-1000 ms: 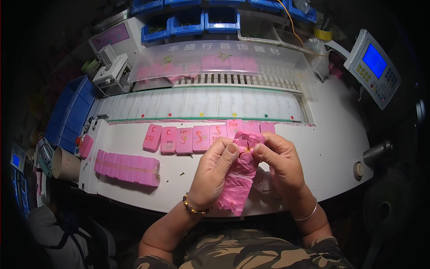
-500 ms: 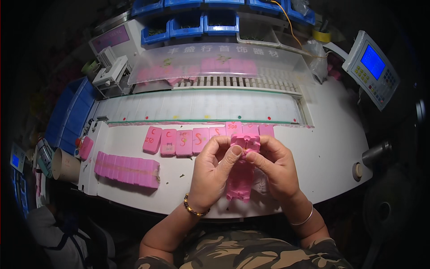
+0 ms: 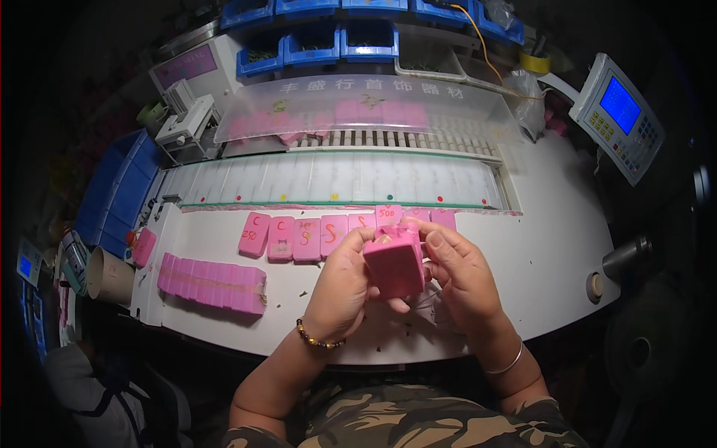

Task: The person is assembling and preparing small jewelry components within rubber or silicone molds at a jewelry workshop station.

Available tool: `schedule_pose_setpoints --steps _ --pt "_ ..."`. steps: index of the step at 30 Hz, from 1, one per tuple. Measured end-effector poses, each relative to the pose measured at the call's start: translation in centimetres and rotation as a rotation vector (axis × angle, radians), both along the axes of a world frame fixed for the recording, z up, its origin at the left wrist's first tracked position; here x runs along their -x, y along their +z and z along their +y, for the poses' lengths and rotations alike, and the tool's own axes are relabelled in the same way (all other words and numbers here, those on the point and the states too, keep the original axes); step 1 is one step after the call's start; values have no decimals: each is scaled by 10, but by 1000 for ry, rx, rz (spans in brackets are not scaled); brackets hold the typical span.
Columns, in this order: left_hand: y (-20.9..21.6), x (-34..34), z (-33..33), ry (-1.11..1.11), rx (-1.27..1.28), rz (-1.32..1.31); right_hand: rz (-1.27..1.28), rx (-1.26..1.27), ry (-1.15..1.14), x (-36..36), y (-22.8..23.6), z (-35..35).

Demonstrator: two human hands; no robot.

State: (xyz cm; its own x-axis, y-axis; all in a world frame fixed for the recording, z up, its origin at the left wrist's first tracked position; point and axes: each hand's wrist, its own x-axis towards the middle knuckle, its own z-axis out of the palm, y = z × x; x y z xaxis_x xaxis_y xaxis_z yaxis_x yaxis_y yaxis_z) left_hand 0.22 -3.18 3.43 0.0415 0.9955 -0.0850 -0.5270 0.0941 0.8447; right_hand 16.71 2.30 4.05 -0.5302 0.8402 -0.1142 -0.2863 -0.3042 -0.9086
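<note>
Grips a small, rectangular pink block with a smooth front face [image 3: 396, 272] in the bare left hand [image 3: 337, 280], with fingers wrapped around its left side and underside. Curls the bare right hand [image 3: 467, 276] about the block's upper right edge, near some folded pink material on top; cannot tell whether gripping there or only touching. Holds the block tilted, above a glossy white tabletop [image 3: 508, 257] and between both hands. Wears a dark-and-gold beaded bracelet [image 3: 317, 336] on the left wrist and a thin silver-coloured bangle [image 3: 509, 358] on the right. Has, just beyond the hands, a side-by-side row of flat pink blocks with red handwriting [image 3: 306, 239], and, well to the left, a long pink stack of blocks with a tan band [image 3: 211, 284].
</note>
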Motion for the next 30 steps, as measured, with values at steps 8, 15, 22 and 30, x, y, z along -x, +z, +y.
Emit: schedule_pose_setpoints --steps 8,15,22,30 --pt "7 -4 -1 25 1 11 22 -89 16 4 9 -6" --pt "-3 -10 -9 97 -387 615 -79 -341 -48 -1 -3 -1" --pt "-1 -5 -5 -63 -256 187 -19 -386 21 -17 14 7" --pt "23 9 -4 -381 -297 100 322 -75 384 -25 19 9"
